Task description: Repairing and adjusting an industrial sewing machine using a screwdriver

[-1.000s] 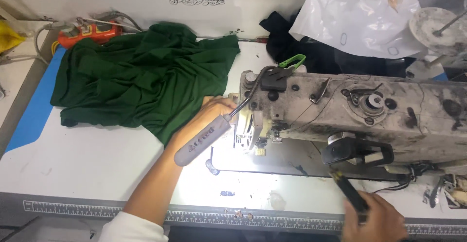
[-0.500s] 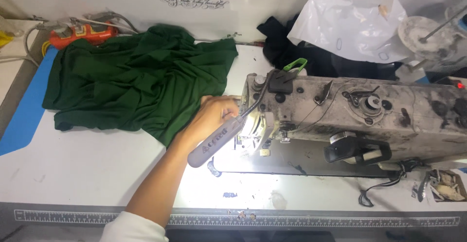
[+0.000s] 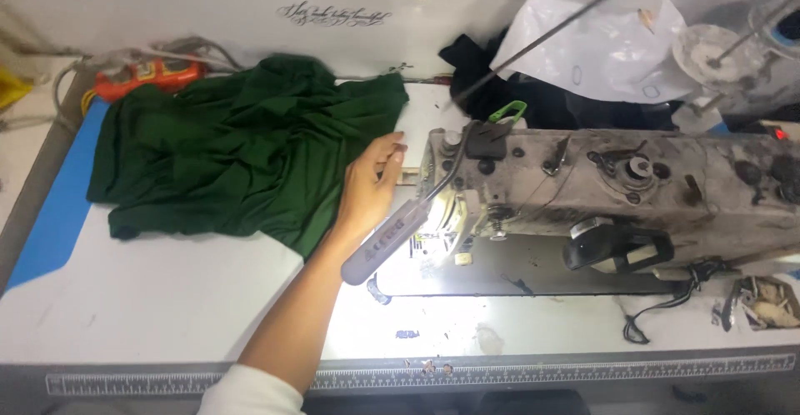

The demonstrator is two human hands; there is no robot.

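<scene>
One hand only is in my view: the left hand, reaching in from the near edge of the table on a bare forearm with a white sleeve at the bottom. Its fingers are loosely extended and together, not closed on anything; the hand lies beside the left end of the sewing machine, with the fingertips pointing far and right toward the machine's head. The palm side rests against or just above the lamp, a grey bar light on a bent neck fixed to the machine; I cannot tell whether the two actually touch. The lamp slants down to the near left, so its beam falls on the bed under the needle, where the table is washed out white. The right hand is out of my view.

Green cloth lies in a crumpled heap on the far left of the table, its right edge just beside the hand, within easy reach of the machine. An orange tool lies beyond the cloth at the far edge. Black cloth and a white bag are piled behind the machine. A green clip sits at the machine's far top edge.
</scene>
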